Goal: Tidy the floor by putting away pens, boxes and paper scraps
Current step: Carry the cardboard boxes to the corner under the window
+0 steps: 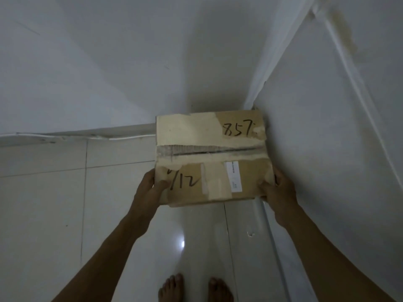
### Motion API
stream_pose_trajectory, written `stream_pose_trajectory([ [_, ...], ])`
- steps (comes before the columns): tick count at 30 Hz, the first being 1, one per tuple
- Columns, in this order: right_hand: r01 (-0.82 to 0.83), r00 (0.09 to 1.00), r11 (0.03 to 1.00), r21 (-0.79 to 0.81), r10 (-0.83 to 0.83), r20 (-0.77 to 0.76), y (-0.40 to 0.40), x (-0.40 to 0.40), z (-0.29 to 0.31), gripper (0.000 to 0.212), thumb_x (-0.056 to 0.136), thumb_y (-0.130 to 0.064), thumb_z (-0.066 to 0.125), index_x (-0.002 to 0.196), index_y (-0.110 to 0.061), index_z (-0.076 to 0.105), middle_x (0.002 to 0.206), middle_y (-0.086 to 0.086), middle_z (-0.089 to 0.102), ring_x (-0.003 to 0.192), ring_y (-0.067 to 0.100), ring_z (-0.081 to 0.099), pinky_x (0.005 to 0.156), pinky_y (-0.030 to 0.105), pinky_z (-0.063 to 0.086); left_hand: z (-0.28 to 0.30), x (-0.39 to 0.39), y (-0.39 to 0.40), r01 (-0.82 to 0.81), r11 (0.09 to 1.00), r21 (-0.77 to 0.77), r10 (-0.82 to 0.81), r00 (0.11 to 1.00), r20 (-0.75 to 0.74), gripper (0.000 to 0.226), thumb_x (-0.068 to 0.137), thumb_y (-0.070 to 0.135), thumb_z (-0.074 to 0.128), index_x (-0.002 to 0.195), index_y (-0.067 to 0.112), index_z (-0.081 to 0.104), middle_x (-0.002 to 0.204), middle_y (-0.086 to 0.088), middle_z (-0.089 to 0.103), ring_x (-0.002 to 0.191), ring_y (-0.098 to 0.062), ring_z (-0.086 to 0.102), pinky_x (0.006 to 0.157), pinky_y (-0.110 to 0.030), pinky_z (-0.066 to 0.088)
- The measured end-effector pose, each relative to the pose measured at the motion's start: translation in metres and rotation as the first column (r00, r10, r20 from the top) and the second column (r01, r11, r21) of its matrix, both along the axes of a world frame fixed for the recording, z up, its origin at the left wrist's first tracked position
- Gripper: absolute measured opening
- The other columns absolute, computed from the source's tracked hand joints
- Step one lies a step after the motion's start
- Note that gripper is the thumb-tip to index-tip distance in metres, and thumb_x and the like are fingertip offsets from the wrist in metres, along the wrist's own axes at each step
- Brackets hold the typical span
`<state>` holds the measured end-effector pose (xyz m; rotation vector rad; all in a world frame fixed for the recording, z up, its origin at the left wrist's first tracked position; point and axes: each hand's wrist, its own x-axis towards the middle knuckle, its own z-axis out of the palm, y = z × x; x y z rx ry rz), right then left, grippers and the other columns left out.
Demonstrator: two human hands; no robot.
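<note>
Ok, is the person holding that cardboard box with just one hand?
No, both hands grip it: the left hand holds the near left corner of the cardboard box and the right hand holds the near right corner.

I take this for a plain room in a home: glossy pale floor tiles [122, 203] run into a corner of bare white walls [98, 68], a white skirting board [87, 132] lines the base, and my bare feet [194, 288] stand on the tiles.
</note>
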<state>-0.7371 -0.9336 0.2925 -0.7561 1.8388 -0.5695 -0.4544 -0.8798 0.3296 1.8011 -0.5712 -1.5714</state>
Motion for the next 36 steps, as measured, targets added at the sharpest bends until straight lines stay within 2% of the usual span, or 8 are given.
stream_pose_trajectory([
  [4,0.009,1.0,1.0,-0.012,-0.009,-0.004,-0.002,-0.003,-0.016,0.055,0.086,0.0,0.057,0.134,-0.025,0.049,0.127,0.003,0.058,0.113,0.027,0.056,0.093,0.051,0.051,-0.019,-0.004,0.002,0.029,0.999,0.029,-0.031,0.998,0.062,0.057,0.071,0.039,0.057,0.125,0.03,0.043,0.126,-0.003,0.055,0.112,-0.024,0.055,0.093,-0.054,0.049],
  [11,0.0,1.0,1.0,0.025,0.001,-0.024,0.01,-0.008,-0.022,0.057,0.088,-0.005,0.058,0.138,-0.026,0.044,0.133,0.005,0.054,0.119,0.028,0.052,0.096,0.054,0.048,-0.025,-0.013,0.012,0.029,0.997,0.067,-0.034,0.996,0.086,0.063,0.073,0.038,0.056,0.133,0.031,0.037,0.121,0.002,0.054,0.108,-0.019,0.055,0.088,-0.046,0.052],
  [16,-0.049,0.998,0.997,0.056,0.051,-0.043,0.016,-0.01,-0.023,0.057,0.087,-0.01,0.059,0.138,-0.028,0.043,0.133,0.006,0.054,0.119,0.03,0.053,0.095,0.056,0.048,-0.017,-0.019,0.012,0.098,0.992,0.081,-0.108,0.985,0.135,0.068,0.071,0.041,0.053,0.134,0.029,0.033,0.114,0.007,0.053,0.101,-0.012,0.055,0.076,-0.031,0.049],
  [21,-0.052,0.997,0.995,0.088,0.057,-0.047,0.018,-0.008,-0.003,0.052,0.085,-0.012,0.063,0.134,-0.024,0.047,0.13,0.007,0.057,0.113,0.027,0.056,0.095,0.046,0.049,-0.006,-0.019,0.016,0.093,0.981,0.17,-0.12,0.98,0.157,0.059,0.081,0.039,0.056,0.136,0.025,0.038,0.121,0.0,0.055,0.115,-0.025,0.053,0.08,-0.032,0.044],
  [24,-0.007,0.989,0.997,0.075,0.018,-0.146,0.032,0.001,0.019,0.068,0.086,-0.019,0.064,0.146,-0.024,0.031,0.145,0.006,0.042,0.13,0.028,0.044,0.102,0.041,0.041,0.014,-0.024,0.025,0.08,0.972,0.219,-0.12,0.977,0.177,0.059,0.096,0.03,0.05,0.148,0.018,0.024,0.132,-0.003,0.048,0.132,-0.03,0.042,0.097,-0.04,0.039],
  [26,-0.006,0.984,1.0,0.03,0.011,-0.18,0.045,0.013,0.041,0.064,0.088,-0.02,0.062,0.145,-0.023,0.032,0.141,0.002,0.045,0.129,0.027,0.044,0.097,0.036,0.042,0.037,-0.028,0.036,0.079,0.97,0.229,-0.128,0.969,0.21,0.064,0.097,0.029,0.049,0.151,0.018,0.016,0.149,-0.01,0.037,0.134,-0.027,0.038,0.104,-0.04,0.035],
  [29,-0.048,0.989,0.999,-0.018,0.045,-0.138,0.064,0.037,0.086,0.058,0.088,-0.022,0.063,0.141,-0.027,0.04,0.136,0.001,0.051,0.116,0.023,0.052,0.086,0.029,0.042,0.083,-0.027,0.059,0.115,0.974,0.196,-0.164,0.953,0.256,0.051,0.098,0.029,0.047,0.146,0.019,0.031,0.148,-0.009,0.039,0.129,-0.021,0.041,0.098,-0.032,0.035],
  [36,-0.262,0.965,0.956,-0.134,0.261,-0.026,0.091,0.105,0.227,0.051,0.091,-0.026,0.059,0.139,-0.03,0.042,0.144,-0.002,0.043,0.128,0.017,0.043,0.097,0.029,0.04,0.208,-0.005,0.101,0.106,0.992,0.073,-0.125,0.935,0.331,0.042,0.098,0.031,0.046,0.139,0.022,0.043,0.145,-0.004,0.044,0.128,-0.019,0.043,0.096,-0.028,0.034],
])
